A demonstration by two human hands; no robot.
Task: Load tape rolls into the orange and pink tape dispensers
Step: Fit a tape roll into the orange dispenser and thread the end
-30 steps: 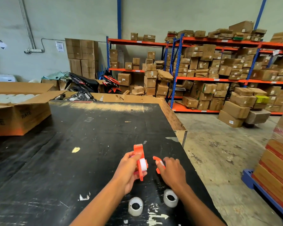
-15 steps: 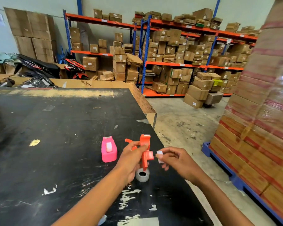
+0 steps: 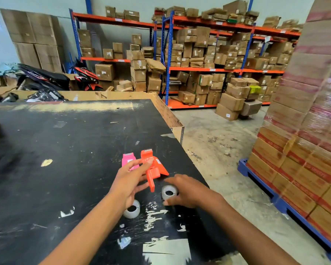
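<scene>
The orange tape dispenser (image 3: 153, 166) is tilted just above the black table, its hinged side hanging open, and my left hand (image 3: 129, 181) grips it between thumb and fingers. Right behind my left fingers the pink dispenser (image 3: 129, 160) stands on the table. A clear tape roll (image 3: 168, 192) lies flat just right of the orange dispenser. My right hand (image 3: 188, 190) curves around it with thumb and fingers spread and no clear grip. A second clear tape roll (image 3: 132, 209) lies partly under my left wrist.
The black table (image 3: 65, 150) ends close to the right of my hands, with a cardboard-lined corner (image 3: 177, 127). A wrapped pallet of boxes (image 3: 304, 140) stands at the right across the concrete floor. Shelving racks with cartons (image 3: 208, 64) and motorbikes (image 3: 46, 79) fill the back.
My left hand lowered the orange dispenser beside the pink one. My right hand left the dispenser and dropped to the tape roll on the table. The view swung slightly.
</scene>
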